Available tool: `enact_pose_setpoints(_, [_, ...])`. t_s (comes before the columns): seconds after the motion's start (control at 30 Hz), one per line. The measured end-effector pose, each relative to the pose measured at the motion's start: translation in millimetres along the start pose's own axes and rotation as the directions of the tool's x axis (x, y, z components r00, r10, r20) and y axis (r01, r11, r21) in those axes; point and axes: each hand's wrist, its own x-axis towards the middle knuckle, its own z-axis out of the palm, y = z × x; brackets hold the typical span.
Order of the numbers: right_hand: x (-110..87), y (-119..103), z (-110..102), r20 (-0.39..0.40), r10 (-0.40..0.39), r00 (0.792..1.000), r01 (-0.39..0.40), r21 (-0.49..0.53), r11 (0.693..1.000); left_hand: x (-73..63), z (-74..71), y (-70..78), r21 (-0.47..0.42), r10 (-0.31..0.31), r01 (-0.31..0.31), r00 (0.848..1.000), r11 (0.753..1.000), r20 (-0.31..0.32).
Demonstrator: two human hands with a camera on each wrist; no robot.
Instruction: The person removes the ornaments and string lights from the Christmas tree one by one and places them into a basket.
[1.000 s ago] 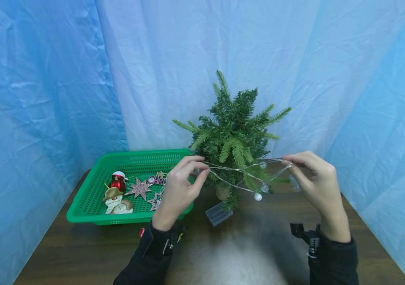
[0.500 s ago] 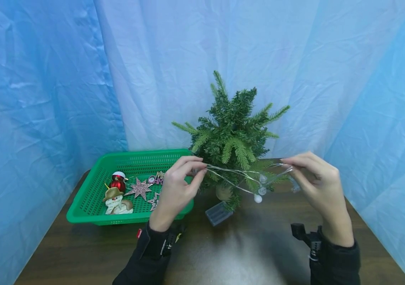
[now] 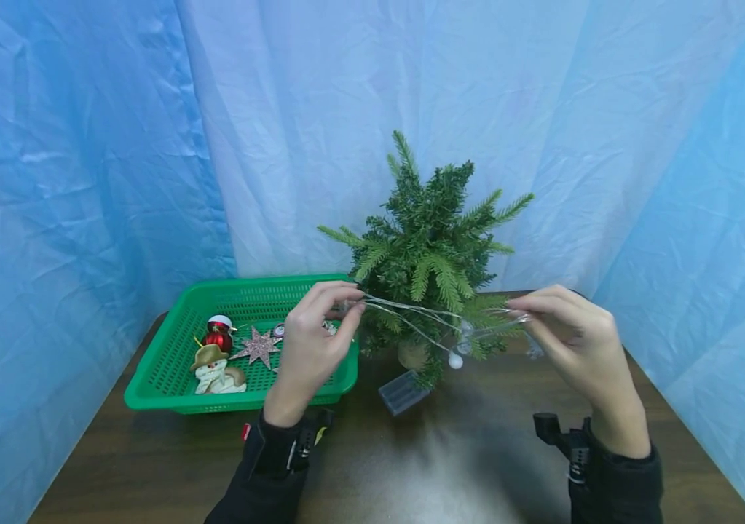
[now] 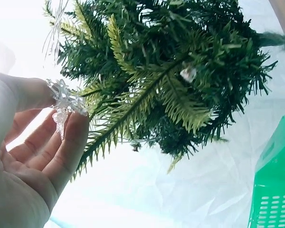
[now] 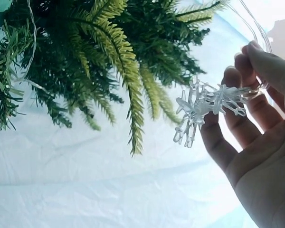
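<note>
A string of lights with clear wire stretches between both hands, in front of a small artificial Christmas tree. My left hand pinches one end of the looped wire; in the left wrist view a clear snowflake piece sits between thumb and fingers. My right hand pinches the other end, with clear snowflake pieces hanging beside its fingers in the right wrist view. A white ball dangles from the wire between the hands. A dark battery box lies at the tree's base.
At the left stands a green basket. It holds a snowman ornament, a red ornament with a white top and a glittery star. A small red object lies near the left sleeve. Blue cloth hangs behind the brown table.
My left hand has shifted left, over the basket's right side, still pinching the wire. The right hand moved slightly left and down. The dangling white ball swung left.
</note>
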Motion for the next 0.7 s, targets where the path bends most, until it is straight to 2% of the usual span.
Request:
enact_pose_setpoints(0.17, [0.2, -1.0, 2.7, 0.051, -0.009, 0.999, 0.007, 0.027, 1.0, 0.5, -5.5, -2.3, 0.013, -0.013, 0.013, 1.0, 1.0, -0.019])
enact_pose_setpoints(0.3, [-0.7, -1.6, 5.1, 0.106, -0.013, 0.994, 0.007, 0.055, 0.998, 1.2, -10.8, -4.9, 0.059, -0.031, 0.033, 0.999, 0.998, -0.032])
enact_pose_setpoints(0.53, [-2.5, -1.4, 11.2, 0.201, -0.041, 0.979, 0.022, 0.097, 0.995, 0.2, -18.1, -9.9, 0.166, -0.036, 0.032, 0.999, 0.986, 0.019])
enact_pose_setpoints(0.7, [-1.4, -4.8, 17.4, 0.285, -0.022, 0.958, -0.027, 0.167, 0.986, 0.1, -20.3, -11.1, 0.208, -0.023, 0.019, 1.0, 0.978, 0.02])
